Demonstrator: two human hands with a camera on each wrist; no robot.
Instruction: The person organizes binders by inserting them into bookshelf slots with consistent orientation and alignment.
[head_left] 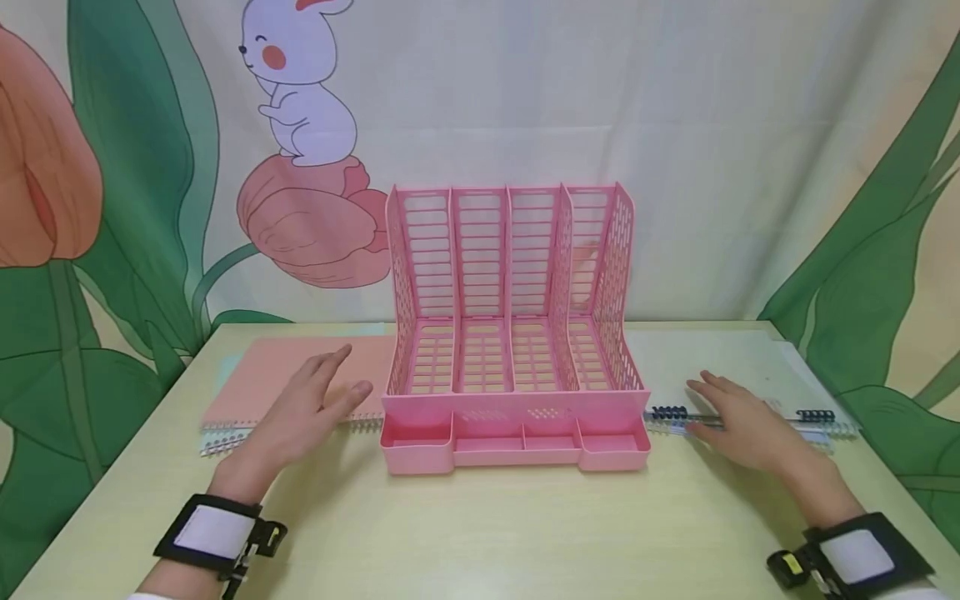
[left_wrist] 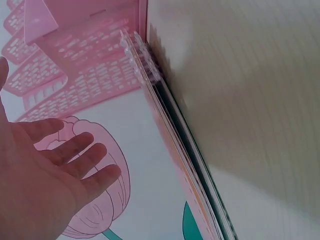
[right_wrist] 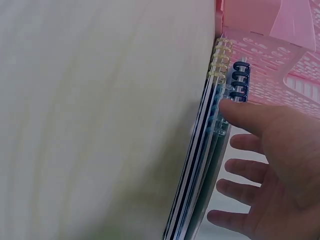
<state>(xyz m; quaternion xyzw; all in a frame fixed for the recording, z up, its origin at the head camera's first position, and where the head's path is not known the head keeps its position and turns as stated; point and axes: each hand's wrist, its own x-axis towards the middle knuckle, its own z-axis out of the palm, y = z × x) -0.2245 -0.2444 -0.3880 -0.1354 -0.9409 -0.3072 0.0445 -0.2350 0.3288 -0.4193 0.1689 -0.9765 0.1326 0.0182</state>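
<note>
A pink file organizer (head_left: 516,404) with upright slots and small front trays stands mid-table. To its left lies a stack of spiral notebooks, a pink notebook (head_left: 255,375) on top. My left hand (head_left: 300,417) is over the stack's near edge, fingers extended and holding nothing. In the left wrist view the notebooks' edges (left_wrist: 175,135) lie apart from the fingers. On the right is another stack, topped by a pale ring-bound notebook (head_left: 750,367). My right hand (head_left: 753,429) is at its bound edge, fingers spread. In the right wrist view the thumb overlaps the rings (right_wrist: 240,80); I cannot tell whether it touches.
The pale wooden table (head_left: 510,533) extends in front of the organizer. Behind it hangs a curtain (head_left: 697,150) printed with a rabbit, flowers and leaves. Both wrists wear black straps, such as the left strap (head_left: 213,533), with small devices attached.
</note>
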